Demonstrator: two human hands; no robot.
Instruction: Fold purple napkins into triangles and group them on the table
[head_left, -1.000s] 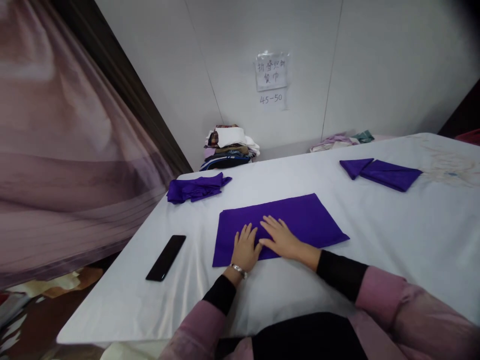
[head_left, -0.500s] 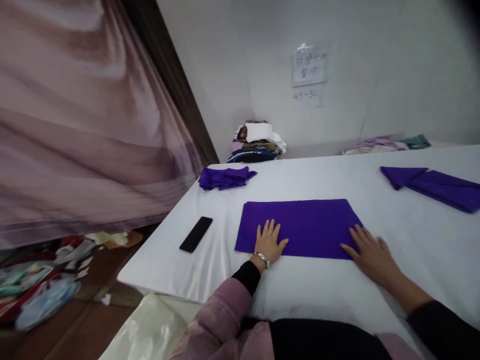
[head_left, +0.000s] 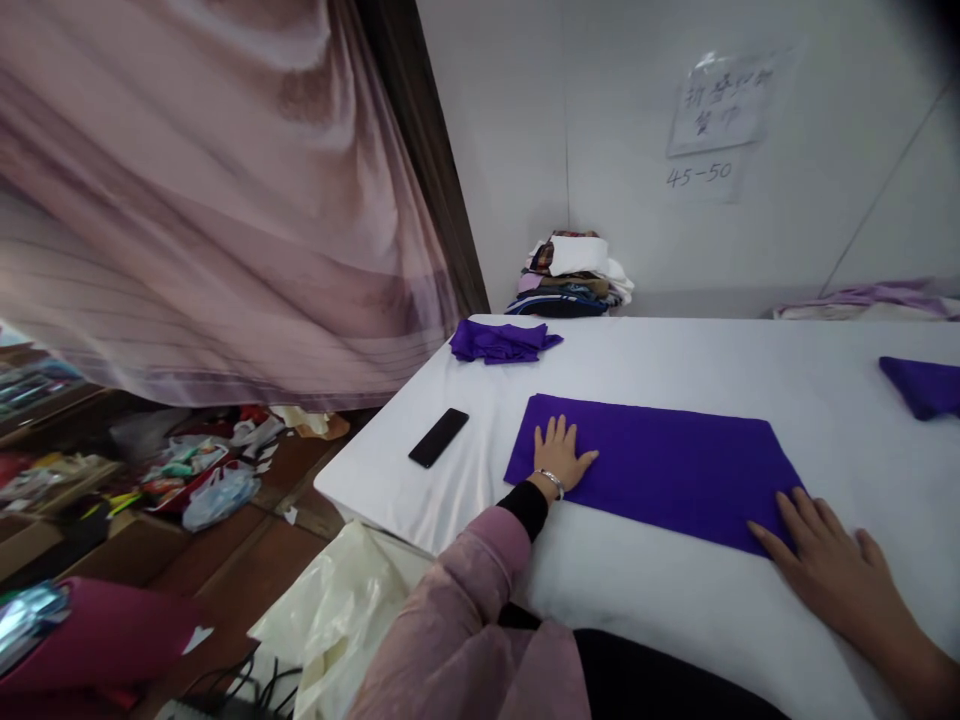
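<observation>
A purple cloth [head_left: 660,465] folded into a long rectangle lies flat on the white table [head_left: 675,360]. My left hand [head_left: 559,455] presses flat on its near left corner, fingers spread; a bracelet is on that wrist. My right hand [head_left: 832,565] lies flat at the cloth's near right corner, fingertips touching its edge. Neither hand grips anything.
A black phone [head_left: 439,437] lies left of the cloth. A crumpled purple cloth [head_left: 499,341] sits at the far left corner, another purple piece [head_left: 926,385] at the right edge. Stacked fabrics [head_left: 574,275] stand by the wall. A pink curtain [head_left: 225,200] hangs left, above floor clutter [head_left: 195,470].
My hands slid apart from the cloth's middle to its two near corners, the right hand going furthest right. The view has swung left, showing more curtain and floor.
</observation>
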